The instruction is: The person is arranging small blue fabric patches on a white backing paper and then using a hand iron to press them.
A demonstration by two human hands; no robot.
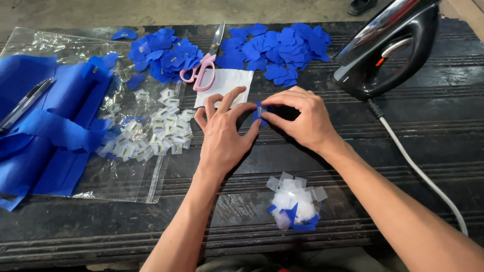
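Now your fingertips (258, 122) pinch a small blue patch (260, 115) between left hand (224, 136) and right hand (302, 121), just below the white paper square (228, 83); pink scissors (204, 65) lie above it, an iron (388, 48) to its right.

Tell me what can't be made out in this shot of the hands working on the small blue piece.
All in the head view:
- Small blue piece: mostly covered by the fingertips of the left hand and right hand; its shape is unclear.
- Small tags on the clear plastic bag: too small to read detail.
- Iron: top cut off by the frame edge.
- White cord: its end passes behind the right forearm.
- Pen: cut off at the left edge.
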